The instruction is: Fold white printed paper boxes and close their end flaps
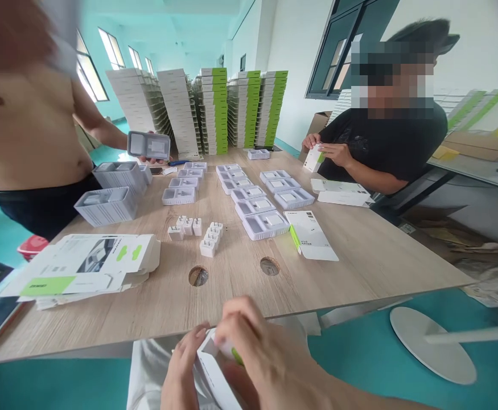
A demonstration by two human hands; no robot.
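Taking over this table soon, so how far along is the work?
Looking done: the tall box stacks behind the table. In hand: the left hand and right hand are on a white box. Left: rows of plastic trays, small white blocks and a heap of unfolded cartons still lie on the table.

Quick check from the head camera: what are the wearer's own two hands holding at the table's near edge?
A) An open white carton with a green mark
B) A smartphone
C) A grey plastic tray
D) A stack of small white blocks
A. The left hand and right hand both hold an open white carton, its green mark showing by the right hand.
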